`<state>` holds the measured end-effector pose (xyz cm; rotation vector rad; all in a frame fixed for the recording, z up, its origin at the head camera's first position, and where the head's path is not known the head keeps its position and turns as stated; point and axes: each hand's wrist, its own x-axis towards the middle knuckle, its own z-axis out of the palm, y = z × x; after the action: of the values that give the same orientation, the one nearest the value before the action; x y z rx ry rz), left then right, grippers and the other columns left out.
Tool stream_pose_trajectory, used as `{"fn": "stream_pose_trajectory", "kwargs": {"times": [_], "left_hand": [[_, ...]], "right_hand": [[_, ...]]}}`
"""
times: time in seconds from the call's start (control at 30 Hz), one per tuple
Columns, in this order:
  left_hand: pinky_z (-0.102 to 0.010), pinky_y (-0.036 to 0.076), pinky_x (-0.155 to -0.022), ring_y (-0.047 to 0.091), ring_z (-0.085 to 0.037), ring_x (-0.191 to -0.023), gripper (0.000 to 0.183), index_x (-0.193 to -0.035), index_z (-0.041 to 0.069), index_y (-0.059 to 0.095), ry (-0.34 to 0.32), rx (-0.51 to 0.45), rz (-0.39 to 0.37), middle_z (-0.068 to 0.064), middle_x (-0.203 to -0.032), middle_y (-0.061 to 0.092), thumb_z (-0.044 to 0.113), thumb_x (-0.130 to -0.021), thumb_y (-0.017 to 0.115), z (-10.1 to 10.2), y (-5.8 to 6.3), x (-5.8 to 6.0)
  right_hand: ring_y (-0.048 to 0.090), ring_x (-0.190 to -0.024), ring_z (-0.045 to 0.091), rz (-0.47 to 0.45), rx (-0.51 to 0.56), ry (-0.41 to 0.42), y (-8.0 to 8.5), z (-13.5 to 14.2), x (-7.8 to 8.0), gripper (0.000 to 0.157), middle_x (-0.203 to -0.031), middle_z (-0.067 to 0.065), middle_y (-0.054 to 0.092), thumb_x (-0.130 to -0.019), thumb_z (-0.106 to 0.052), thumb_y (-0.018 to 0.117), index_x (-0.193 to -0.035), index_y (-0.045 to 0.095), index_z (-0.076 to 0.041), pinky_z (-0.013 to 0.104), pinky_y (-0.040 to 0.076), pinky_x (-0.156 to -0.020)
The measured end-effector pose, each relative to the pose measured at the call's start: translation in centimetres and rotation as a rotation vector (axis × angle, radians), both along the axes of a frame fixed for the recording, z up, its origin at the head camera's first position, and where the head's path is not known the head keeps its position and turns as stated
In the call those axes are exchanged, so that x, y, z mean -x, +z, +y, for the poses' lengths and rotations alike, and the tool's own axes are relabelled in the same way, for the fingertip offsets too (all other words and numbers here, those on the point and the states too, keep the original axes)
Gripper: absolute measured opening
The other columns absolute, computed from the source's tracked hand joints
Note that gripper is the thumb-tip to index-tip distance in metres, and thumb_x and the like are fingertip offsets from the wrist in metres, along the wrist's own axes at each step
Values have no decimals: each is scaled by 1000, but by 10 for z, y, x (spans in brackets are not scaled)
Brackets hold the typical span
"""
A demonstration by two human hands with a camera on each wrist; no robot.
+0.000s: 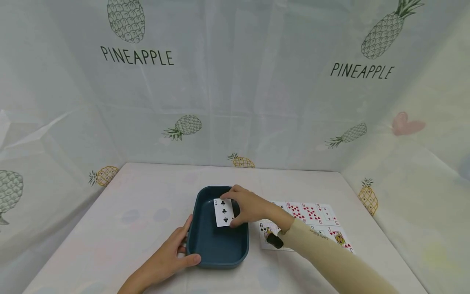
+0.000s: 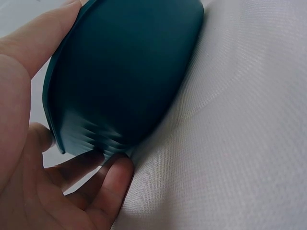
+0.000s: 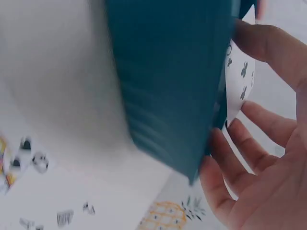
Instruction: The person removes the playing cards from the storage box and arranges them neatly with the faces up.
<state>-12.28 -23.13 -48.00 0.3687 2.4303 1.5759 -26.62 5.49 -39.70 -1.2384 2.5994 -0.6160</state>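
Observation:
A dark teal rectangular tray sits on the table in the head view. My left hand grips its left side, with the thumb at the near corner; in the left wrist view its fingers curl in against the ribbed outer wall. Over the tray's far half, my right hand pinches a three of clubs, face up, between thumb and fingers. The right wrist view shows this card tilted at the tray rim, with the lower fingers beside the tray's outer wall.
Right of the tray lie several face-up playing cards in two rows, partly hidden by my right forearm. A white patterned cloth covers the table, and pineapple-print sheets hang behind and at both sides.

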Motion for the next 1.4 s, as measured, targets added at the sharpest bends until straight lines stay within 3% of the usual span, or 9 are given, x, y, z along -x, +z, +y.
{"fn": "stream_pose_trajectory", "kwargs": {"times": [0.23,0.37,0.6,0.83,1.23,1.4], "left_hand": [[-25,51,-90,61,-20,-111,102,-172,32,1,-13,-7,-4,-23,-157,34,28,-102,75,0,-1,0],[-25,52,-90,61,-24,-114,102,-172,30,-1,-24,-25,-18,-26,-159,31,25,-103,73,0,-1,0],[-25,51,-89,59,-25,-113,102,-172,29,-2,-29,-29,-27,-26,-158,31,24,-103,73,1,-1,0],[-25,53,-91,62,-26,-117,101,-172,30,-1,-38,-41,-20,-26,-158,31,24,-103,73,3,0,2],[-26,54,-91,60,-26,-122,102,-172,31,-1,-13,-31,-47,-27,-161,27,25,-103,73,1,1,0],[-27,55,-92,61,-27,-123,101,-172,32,-2,-29,-53,-45,-27,-161,26,23,-104,72,1,1,0]], "right_hand": [[62,-112,20,-18,41,1,12,40,-8,83,-139,4,52,-80,-22,97,-152,57,-15,32,56,-90],[66,-105,19,-12,54,-1,15,67,-12,83,-139,4,52,-80,-19,96,-152,56,-14,34,58,-86],[65,-104,19,-2,37,-55,7,124,-20,85,-138,2,52,-79,-20,97,-153,55,-13,33,58,-85],[62,-102,16,-12,53,-102,-3,200,-27,84,-137,4,52,-79,-19,96,-152,56,-13,35,58,-86],[61,-100,6,35,-43,-259,-23,324,-29,84,-136,10,55,-74,-32,99,-145,60,-8,30,55,-78],[62,-104,18,-24,-111,-398,-25,356,-28,88,-137,13,53,-71,-31,100,-146,60,-10,29,55,-75]]}}
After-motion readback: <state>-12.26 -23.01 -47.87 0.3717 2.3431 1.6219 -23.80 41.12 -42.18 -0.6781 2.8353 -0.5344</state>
